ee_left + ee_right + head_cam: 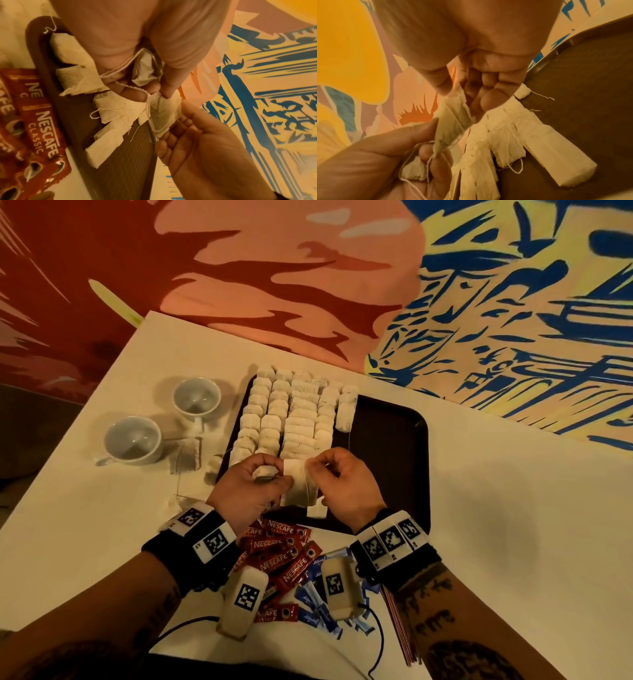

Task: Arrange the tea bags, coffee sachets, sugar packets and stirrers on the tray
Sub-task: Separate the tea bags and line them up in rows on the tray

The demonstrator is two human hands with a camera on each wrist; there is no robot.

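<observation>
- The left hand [255, 484] and right hand [346, 481] hold one tea bag [299, 482] between them, just over the tray's [394, 467] near edge.
- Left: thumb and fingers pinch the bag's edge, with a second, bunched bag [264, 471] and loose strings curled inside the same hand.
- Right: thumb and fingertip pinch the bag's other edge; the other fingers are curled.
- Rows of bags [291, 416] already fill the tray's left part; its right part is bare.
- Sachets [281, 546], blue sugar packets [317, 599] and stirrers [399, 625] lie near the tray, off it, under the wrists.
- Risks, as I judge them:
  - Opposed pulling could tear the thin paper and spill tea.
  - Strings in the left hand may snag and drag laid bags askew.
  - The bunched bag could drop onto the rows.
</observation>
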